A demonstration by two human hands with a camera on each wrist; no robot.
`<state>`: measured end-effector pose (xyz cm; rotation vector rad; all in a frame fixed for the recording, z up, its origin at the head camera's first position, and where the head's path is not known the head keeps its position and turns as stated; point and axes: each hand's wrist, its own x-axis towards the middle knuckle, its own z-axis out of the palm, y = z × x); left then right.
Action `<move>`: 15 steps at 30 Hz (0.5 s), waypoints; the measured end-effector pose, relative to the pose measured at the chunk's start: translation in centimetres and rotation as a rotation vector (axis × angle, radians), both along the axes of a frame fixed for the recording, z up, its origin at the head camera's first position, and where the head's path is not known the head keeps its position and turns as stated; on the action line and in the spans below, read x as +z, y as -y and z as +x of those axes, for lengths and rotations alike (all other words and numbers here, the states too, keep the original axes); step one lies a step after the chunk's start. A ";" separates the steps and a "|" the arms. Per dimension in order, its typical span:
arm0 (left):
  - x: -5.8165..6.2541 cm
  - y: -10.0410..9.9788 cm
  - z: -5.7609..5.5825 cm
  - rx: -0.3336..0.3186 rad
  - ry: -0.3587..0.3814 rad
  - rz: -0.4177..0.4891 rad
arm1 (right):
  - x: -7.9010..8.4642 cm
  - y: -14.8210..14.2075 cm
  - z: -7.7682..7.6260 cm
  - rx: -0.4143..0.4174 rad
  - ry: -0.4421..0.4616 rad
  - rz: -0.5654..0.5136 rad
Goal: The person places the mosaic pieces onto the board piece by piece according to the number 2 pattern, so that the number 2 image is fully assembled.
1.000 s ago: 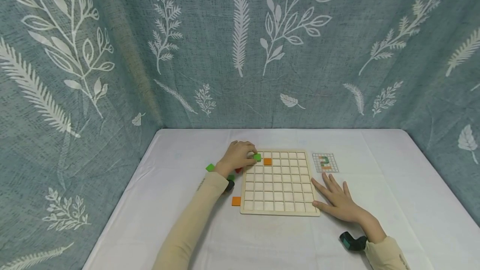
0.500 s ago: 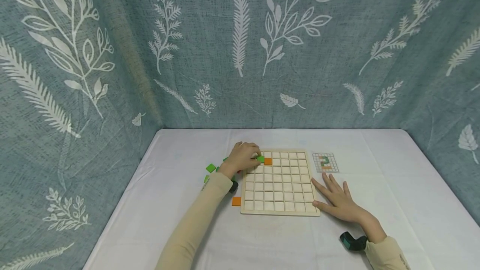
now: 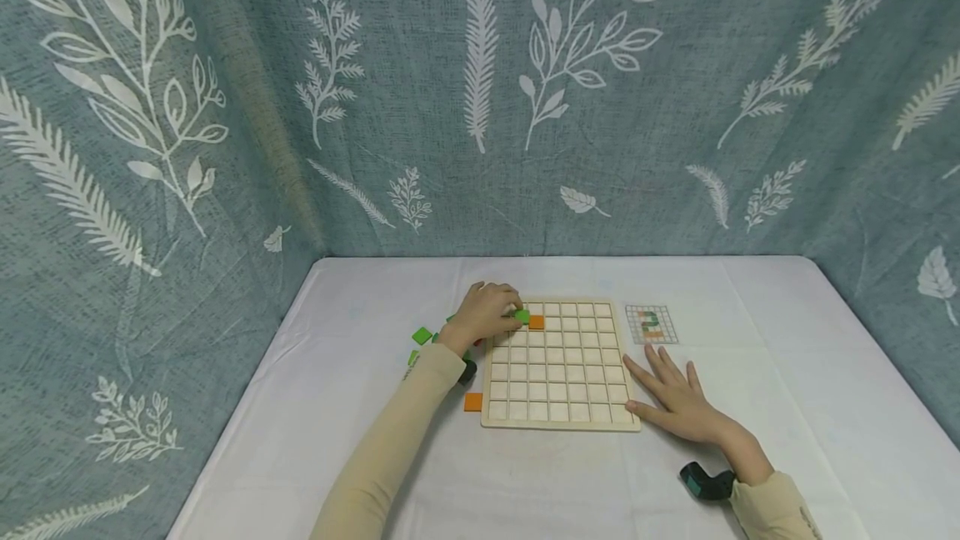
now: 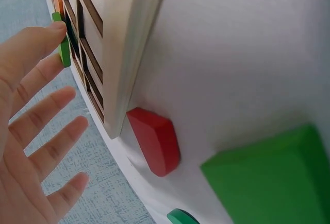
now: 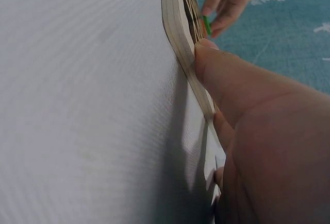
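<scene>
Between thumb and index finger my left hand point(image 3: 486, 312) pinches a green square tile point(image 3: 522, 317), just left of an orange tile point(image 3: 536, 322) in the upper rows of the wooden grid board point(image 3: 558, 427). The left wrist view shows the green tile point(image 4: 63, 49) tilted against the grid, with the other fingers spread apart. My right hand point(image 3: 678, 407) lies with spread, straight fingers at the board's right edge. Its thumb point(image 5: 221, 69) touches the board's rim in the right wrist view.
Loose green tiles point(image 3: 422, 336) lie left of the board, partly hidden by the left arm. A red piece point(image 4: 154, 141) is near the board's edge. Another orange tile point(image 3: 473, 402) sits at the lower left. A pattern card point(image 3: 652, 325) lies right of the board.
My left hand has moved slightly right with the green tile, bringing it beside the orange tile; over the last half second it barely moves. The right hand stays in place.
</scene>
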<state>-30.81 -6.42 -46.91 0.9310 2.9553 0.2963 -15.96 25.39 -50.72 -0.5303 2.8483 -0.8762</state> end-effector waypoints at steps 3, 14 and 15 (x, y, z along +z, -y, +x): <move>0.0 -0.1 0.0 -0.003 -0.001 0.009 | -0.1 -0.1 -0.1 0.001 -0.003 0.003; -0.2 -1.0 -0.1 -0.029 -0.012 0.056 | -0.3 -0.1 -0.2 -0.003 0.004 0.006; -0.2 -1.1 -0.1 -0.031 -0.008 0.059 | -0.3 -0.1 -0.2 -0.004 0.006 0.004</move>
